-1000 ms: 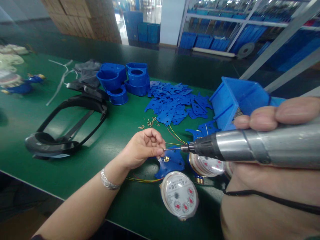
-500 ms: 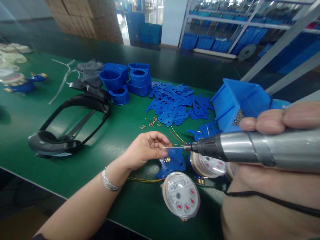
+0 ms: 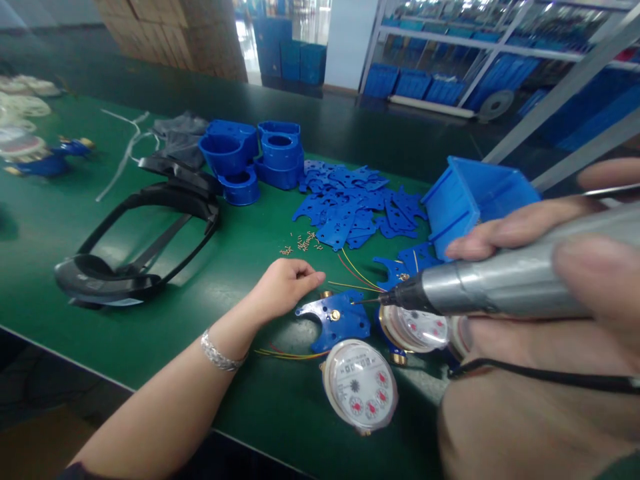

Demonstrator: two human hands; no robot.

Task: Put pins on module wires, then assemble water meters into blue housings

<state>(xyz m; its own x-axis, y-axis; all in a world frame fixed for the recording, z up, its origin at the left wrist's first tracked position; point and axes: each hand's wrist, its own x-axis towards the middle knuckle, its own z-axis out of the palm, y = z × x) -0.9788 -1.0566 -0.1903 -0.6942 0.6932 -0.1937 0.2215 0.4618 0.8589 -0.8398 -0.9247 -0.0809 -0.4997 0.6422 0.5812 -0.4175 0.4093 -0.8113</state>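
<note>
My right hand (image 3: 545,333) is wrapped round a grey electric screwdriver (image 3: 480,287) that points left. The tip of its thin bit meets the right part of a blue plate (image 3: 345,327) with holes and a round brass piece in it. Just above that plate's left side, my left hand (image 3: 289,285) has its fingers curled and thumb pressed in; whatever they may hold is hidden. In front of the plate lies a round water meter (image 3: 360,387) with a white dial and red pointers. Another meter (image 3: 415,327) sits partly under the screwdriver.
Small loose screws (image 3: 303,243) lie beyond my left hand, with a pile of blue plates (image 3: 350,203) behind. Blue housings (image 3: 230,157) and a black headset (image 3: 140,253) are at left. A blue bin (image 3: 450,207) stands at right. Thin coloured wires (image 3: 357,270) stretch across the green table.
The screwdriver bit has moved from my left fingertips down and right onto the blue plate. My left hand has drawn back up and left, uncovering more of the plate.
</note>
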